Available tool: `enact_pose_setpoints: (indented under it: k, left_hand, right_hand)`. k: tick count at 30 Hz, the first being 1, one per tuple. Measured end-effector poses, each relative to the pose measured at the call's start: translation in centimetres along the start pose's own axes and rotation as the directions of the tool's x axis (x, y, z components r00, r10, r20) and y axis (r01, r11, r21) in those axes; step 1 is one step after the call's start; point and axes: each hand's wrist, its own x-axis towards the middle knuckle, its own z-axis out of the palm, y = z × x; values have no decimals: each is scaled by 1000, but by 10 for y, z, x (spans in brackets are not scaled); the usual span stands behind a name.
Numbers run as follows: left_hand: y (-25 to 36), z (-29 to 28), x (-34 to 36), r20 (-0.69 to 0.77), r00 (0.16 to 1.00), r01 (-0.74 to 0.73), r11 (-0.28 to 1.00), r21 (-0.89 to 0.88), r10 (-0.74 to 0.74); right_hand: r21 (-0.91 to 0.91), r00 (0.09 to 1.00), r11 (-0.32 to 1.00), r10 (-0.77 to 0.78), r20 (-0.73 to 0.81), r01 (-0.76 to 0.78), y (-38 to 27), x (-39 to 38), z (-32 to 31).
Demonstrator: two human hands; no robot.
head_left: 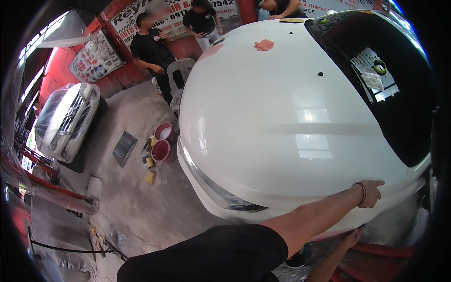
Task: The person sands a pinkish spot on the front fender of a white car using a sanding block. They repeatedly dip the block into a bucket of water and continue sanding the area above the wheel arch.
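Note:
A white car (263, 122) fills the middle and right. My left arm stretches across to the right, with dark bands on the wrist. My left hand (370, 193) rests on the white front fender (338, 209), its index finger stretched out against the surface and the other fingers partly bent. Lower down, my right hand (351, 238) is at the fender's bottom edge, by a pinkish strip. Its fingers are small and partly hidden there. A crumpled orange-pink cloth (264, 45) lies on the hood's far side.
Two red buckets (161, 150) stand by the front bumper, with yellow and dark pieces beside them. A grey plastic chair (181, 68) is beyond. Two people (152, 51) stand at the back; another person (284, 8) leans over the far fender. A plastic-covered vehicle (70, 120) is at left.

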Motion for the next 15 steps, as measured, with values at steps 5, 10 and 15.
enact_pose_setpoints:
  k: [5, 10, 15]
  left_hand:
    - [-6, 25, -19, 67, 997, 25, 999, 28, -27]
    - [1, 26, 9, -30, 999, 24, 999, 21, -24]
    - [4, 5, -4, 18, 997, 74, 997, 15, -74]
  right_hand:
    - [-224, 970, 944, -241, 33, 242, -57, -142, 64]
    - [300, 992, 948, -123, 25, 110, -66, -186, 61]
    - [-73, 995, 992, 98, -22, -99, -35, -32, 7]
